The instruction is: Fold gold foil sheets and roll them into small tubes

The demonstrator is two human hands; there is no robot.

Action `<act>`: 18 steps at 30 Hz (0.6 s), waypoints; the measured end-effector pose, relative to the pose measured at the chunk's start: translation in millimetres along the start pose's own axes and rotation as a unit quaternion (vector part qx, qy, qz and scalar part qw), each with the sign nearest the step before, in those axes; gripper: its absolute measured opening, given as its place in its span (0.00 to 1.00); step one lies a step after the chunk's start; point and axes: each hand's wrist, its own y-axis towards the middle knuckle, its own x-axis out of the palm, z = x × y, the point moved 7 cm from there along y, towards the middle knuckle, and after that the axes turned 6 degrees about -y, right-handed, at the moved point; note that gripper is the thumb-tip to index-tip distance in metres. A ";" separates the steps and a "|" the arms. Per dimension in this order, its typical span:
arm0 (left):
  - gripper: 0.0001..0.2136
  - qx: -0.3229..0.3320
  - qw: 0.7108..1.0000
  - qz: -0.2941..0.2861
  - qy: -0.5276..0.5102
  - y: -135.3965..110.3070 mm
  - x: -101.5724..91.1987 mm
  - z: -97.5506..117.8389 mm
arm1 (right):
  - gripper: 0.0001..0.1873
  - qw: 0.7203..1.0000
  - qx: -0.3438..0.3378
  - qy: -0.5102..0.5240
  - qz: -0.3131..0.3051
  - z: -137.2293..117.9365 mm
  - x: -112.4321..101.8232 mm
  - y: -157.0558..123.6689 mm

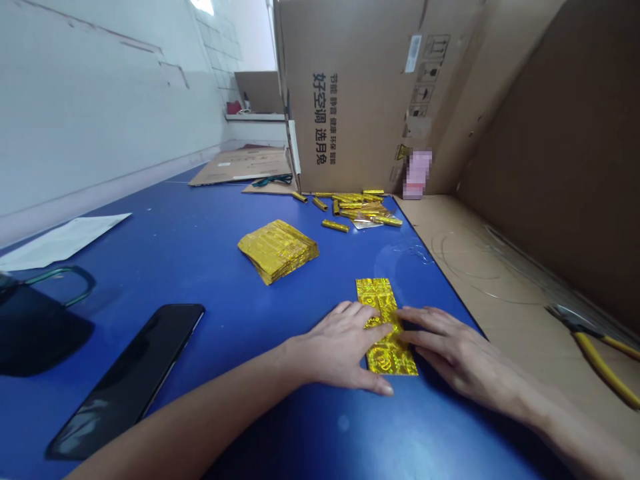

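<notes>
A gold foil sheet [379, 300] lies flat on the blue table [210, 260] in front of me. My left hand [336, 345] rests on its left edge, fingers stretched out over the foil and thumb along its near end. My right hand [450, 347] lies flat on the sheet's right edge, fingers extended and touching the foil. Neither hand grips the sheet; both press on it. Further back sits a stack of gold foil sheets [279, 250]. A pile of rolled gold foil tubes [357, 207] lies near the cardboard box.
A black phone [133, 377] lies at the left, a dark bag with a green handle [35, 320] beyond it. A large cardboard box [370, 93] stands behind. Flat cardboard [500, 280] at the right carries thin wire and yellow-handled pliers [597, 357]. White paper [60, 240] lies far left.
</notes>
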 end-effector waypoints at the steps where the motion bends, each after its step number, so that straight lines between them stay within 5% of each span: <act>1: 0.35 0.002 1.000 -0.001 0.000 0.2 0.2 0.0 | 0.18 1.000 0.008 -0.003 -0.004 2.2 1.0 -2.4; 18: 0.36 0.005 1.000 0.001 -0.005 0.8 1.0 -0.7 | 0.23 0.995 0.065 0.032 -0.070 7.0 6.3 -13.3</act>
